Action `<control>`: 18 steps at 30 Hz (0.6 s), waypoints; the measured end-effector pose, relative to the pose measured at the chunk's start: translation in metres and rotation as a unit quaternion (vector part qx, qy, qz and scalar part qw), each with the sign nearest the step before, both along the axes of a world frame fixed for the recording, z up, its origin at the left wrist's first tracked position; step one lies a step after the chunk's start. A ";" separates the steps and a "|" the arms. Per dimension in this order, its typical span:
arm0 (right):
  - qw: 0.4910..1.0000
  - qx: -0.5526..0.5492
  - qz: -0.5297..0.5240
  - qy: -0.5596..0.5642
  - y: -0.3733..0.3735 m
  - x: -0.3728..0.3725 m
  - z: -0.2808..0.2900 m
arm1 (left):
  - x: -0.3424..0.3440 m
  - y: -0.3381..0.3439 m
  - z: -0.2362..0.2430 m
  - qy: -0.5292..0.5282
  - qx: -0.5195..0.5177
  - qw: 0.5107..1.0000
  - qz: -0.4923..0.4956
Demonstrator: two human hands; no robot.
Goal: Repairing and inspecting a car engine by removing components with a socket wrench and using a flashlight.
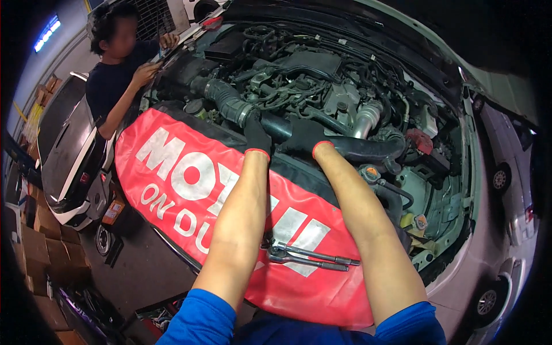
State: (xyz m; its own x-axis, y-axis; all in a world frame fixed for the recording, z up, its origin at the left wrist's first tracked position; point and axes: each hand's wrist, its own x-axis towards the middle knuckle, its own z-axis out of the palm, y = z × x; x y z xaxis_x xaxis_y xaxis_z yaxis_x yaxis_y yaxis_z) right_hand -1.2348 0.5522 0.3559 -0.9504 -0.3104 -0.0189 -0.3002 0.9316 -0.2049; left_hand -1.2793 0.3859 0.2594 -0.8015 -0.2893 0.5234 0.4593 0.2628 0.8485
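Both my hands wear dark gloves with red cuffs and reach over the front of an open engine bay. My left hand (257,133) is closed at the end of a black intake pipe (276,125), beside the metal clamp (245,113) of a ribbed air hose (222,99). My right hand (303,138) is closed around the same pipe farther right. Dark gloves against dark parts partly hide the fingers. Two ratchet wrenches (310,257) lie between my forearms on a red fender cover (172,172) with white lettering.
A co-worker (118,63) stands at the far left, both hands at the bay's edge. The engine (310,63) fills the bay beyond my hands. Reservoir caps (421,221) sit at the right. Cardboard boxes (54,253) and a dark car part (69,149) stand left; parked cars (500,172) line the right.
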 end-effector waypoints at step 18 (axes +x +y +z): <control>0.996 -0.024 -0.007 0.088 -0.037 -0.016 0.018 | -0.022 -0.001 0.027 -0.187 0.638 0.657 -0.355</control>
